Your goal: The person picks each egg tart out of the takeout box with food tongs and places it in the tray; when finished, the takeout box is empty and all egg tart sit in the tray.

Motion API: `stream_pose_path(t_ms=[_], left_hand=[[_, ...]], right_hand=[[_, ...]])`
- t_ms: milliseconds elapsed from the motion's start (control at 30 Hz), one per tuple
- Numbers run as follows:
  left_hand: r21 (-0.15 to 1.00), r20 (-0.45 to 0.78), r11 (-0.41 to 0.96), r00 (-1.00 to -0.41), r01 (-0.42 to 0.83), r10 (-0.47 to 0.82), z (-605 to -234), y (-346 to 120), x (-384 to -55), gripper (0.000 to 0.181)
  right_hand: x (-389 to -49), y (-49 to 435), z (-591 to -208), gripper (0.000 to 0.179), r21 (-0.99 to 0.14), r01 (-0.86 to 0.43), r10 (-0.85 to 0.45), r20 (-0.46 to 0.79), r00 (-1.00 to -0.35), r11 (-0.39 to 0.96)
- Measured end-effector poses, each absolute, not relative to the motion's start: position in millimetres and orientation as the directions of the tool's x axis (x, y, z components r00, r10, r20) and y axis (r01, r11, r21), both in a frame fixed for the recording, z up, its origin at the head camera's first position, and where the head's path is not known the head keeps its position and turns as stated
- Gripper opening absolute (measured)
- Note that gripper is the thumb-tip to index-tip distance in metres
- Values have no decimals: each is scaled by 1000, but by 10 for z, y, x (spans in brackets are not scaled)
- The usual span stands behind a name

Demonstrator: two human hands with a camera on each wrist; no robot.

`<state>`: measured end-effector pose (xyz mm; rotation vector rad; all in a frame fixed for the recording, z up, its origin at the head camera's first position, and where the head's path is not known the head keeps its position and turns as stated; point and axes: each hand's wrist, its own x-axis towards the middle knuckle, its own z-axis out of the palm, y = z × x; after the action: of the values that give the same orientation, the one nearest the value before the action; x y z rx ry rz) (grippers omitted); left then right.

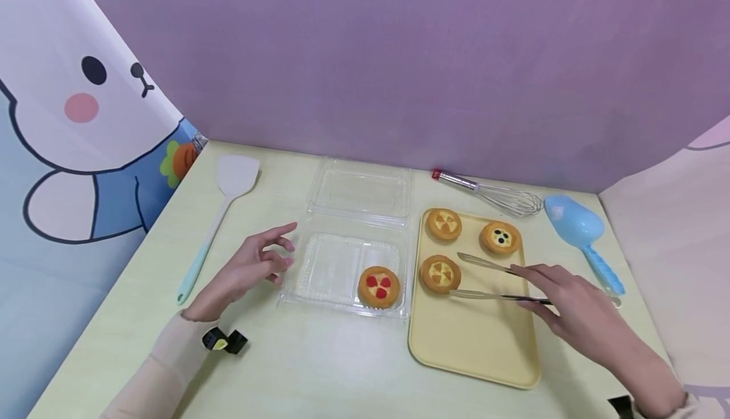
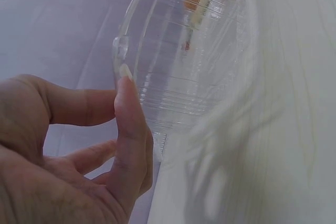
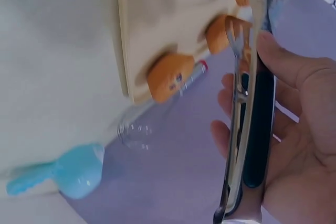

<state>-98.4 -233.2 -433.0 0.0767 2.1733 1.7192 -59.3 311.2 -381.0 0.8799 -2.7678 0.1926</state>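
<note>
My right hand [image 1: 587,311] grips a pair of metal tongs [image 1: 490,295] with dark handle grips, also seen in the right wrist view. The tongs' arms are spread, their tips beside the right side of an egg tart [image 1: 441,274] with yellow wedges on top. That tart sits on a yellow tray [image 1: 473,359] with a similar tart [image 1: 444,224] and one with dark dots [image 1: 500,238]. A clear plastic clamshell box [image 1: 331,267] lies open, a red-topped tart [image 1: 379,287] in its right part. My left hand [image 1: 251,267], fingers loosely bent, is at the box's left edge; contact is unclear.
A spatula [image 1: 237,175] with a mint handle lies at the left. Behind the tray is a whisk [image 1: 507,199], and a blue scoop [image 1: 573,221] lies to its right. A purple cloth wall [image 1: 399,70] rises along the table's back edge.
</note>
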Motion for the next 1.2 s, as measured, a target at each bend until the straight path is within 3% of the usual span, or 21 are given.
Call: stream_pose_path(t_ms=[300,533,633,833,967,1200], left_hand=[[951,-241,256,-932,-171,272,-4321,-2338,-984,75],[953,-245,245,-931,-180,270,-4331,-2339,-999,74],[952,-248,244,-930,-183,270,-4340,-2337,-1003,74],[951,-245,253,-930,-176,274,-4345,-2345,-978,75],[949,-256,250,-929,-190,267,-4362,-2343,-956,75],[951,-252,245,-930,-187,266,-4347,-2329,-992,74]], right_hand=[[-659,3162,-3547,68,-64,-584,-547,277,-790,809],[-800,2828,-3401,68,-52,-625,-582,311,-752,779],[-874,2641,-3399,59,-67,-671,-623,315,-716,738],[-1005,2277,-3465,47,-68,-760,-721,272,-637,646],[-1045,2084,-3491,51,-63,-793,-768,213,-604,606],[-1096,1900,-3564,43,-68,-805,-795,133,-592,589]])
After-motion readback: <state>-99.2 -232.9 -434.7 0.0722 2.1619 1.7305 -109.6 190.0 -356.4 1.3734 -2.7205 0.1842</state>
